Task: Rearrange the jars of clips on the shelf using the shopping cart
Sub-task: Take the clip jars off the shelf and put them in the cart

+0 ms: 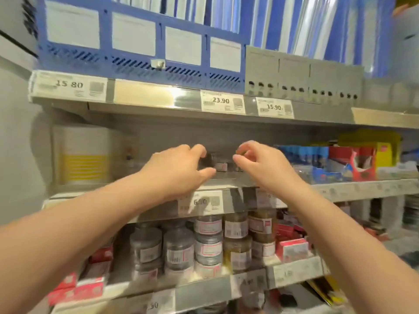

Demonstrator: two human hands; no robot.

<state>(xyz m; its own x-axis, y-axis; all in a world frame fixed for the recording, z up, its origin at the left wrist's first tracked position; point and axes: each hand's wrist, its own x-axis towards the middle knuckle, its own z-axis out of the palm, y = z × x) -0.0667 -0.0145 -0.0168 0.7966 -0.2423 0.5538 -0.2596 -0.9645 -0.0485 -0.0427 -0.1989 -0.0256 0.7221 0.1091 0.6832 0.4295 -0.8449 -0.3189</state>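
- Reaching w/ both arms into the middle shelf, under the shelf above. The hands sit close together, towards the back.
- Left hand: fingers curled over the top and thumb underneath a small dark item, gripping it from the side. Prob. a small jar, but blur leaves that unsure.
- Right hand: fingers bent, thumb and forefinger nearly meeting. Can't tell whether they pinch anything.
- Btwn the hands, a small labelled piece rests on the middle shelf. Whether it touches either hand is unclear.
- Jars of clips: stacked in rows on the lower shelf, directly below the hands. Labels face out, likely so shoppers can read them. Red boxes sit just beside them on the right.
- Shopping cart: not in view.
- Judgement: a two-handed reach suits squaring up small stock at the back of a low bay. The side-on grip keeps the knuckles clear of the shelf overhead.
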